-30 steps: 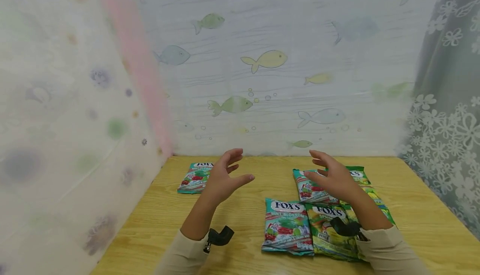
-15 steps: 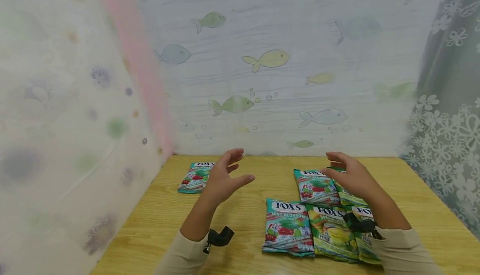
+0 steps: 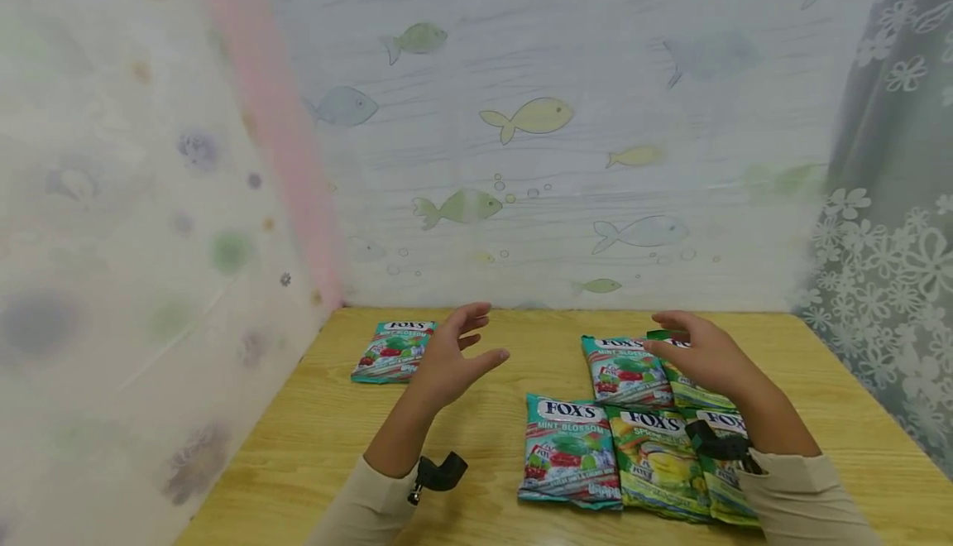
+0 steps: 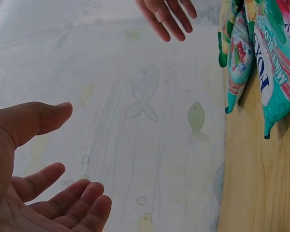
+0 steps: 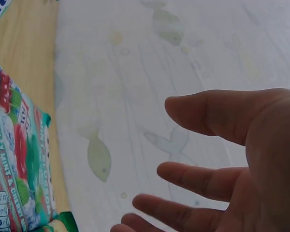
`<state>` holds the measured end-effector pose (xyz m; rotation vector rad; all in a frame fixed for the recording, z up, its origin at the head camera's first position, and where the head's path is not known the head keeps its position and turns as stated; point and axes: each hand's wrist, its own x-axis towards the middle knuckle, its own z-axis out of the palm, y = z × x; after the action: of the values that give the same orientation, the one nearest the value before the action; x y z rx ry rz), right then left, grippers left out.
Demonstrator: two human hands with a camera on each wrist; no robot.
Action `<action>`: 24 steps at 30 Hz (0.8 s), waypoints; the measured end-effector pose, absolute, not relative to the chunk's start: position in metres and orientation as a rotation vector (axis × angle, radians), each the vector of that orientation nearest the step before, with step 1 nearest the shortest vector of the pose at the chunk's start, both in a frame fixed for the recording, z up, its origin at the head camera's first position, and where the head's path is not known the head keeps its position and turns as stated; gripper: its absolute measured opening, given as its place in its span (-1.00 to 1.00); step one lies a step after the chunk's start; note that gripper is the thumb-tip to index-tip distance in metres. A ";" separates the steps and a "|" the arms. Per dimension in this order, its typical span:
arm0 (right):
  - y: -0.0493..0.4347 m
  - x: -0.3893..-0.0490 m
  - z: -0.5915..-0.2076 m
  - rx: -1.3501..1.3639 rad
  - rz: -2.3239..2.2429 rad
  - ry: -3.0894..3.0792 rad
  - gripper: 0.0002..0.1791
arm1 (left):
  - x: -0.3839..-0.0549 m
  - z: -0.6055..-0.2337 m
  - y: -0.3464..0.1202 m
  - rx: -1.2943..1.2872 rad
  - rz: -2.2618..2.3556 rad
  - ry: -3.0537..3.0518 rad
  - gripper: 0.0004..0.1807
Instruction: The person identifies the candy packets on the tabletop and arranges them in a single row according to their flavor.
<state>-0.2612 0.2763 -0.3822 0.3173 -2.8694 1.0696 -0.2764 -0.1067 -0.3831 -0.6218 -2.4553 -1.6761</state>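
Both hands are held up over the table, fingers relaxed and palms facing each other, with nothing in them. My left hand (image 3: 456, 356) is beside a teal Fox's Mint Blossom candy bag (image 3: 389, 353) at the back left and overlaps its right edge in the head view. Over on the right, my right hand (image 3: 707, 356) overlaps a green-yellow Fox's candy bag (image 3: 696, 393), hiding part of it. Beside that one lies another Mint Blossom bag (image 3: 629, 374). The front row has a Mint Blossom bag (image 3: 570, 453) and two yellow-green bags, one of them a Spring Tea-like pack (image 3: 658, 463).
The wooden table (image 3: 298, 463) meets a fish-print sheet (image 3: 536, 232) at its back edge. A floral sheet (image 3: 149, 323) hangs along the left side, a grey flowered curtain (image 3: 893, 223) on the right. Each wrist wears a black camera mount (image 3: 441, 471).
My right hand has moved to the right, uncovering more of the back Mint Blossom bag. The left hand has shifted slightly to the right and down.
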 end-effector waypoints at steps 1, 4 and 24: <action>0.277 -0.262 -0.383 0.317 1.062 -2.872 -0.21 | -0.277 -0.384 -0.107 -0.621 -1.671 -2.453 -0.26; 0.278 -0.263 -0.384 0.316 1.053 -2.886 -0.22 | -0.279 -0.386 -0.107 -0.623 -1.657 -2.446 -0.27; 0.282 -0.265 -0.391 0.384 1.148 -3.010 -0.30 | -0.281 -0.390 -0.105 -0.587 -1.563 -2.490 -0.27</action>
<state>-0.2652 0.2816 -0.3910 0.3836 -3.0096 1.1482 -0.2809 -0.1045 -0.3905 -0.5867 -2.4900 -1.5631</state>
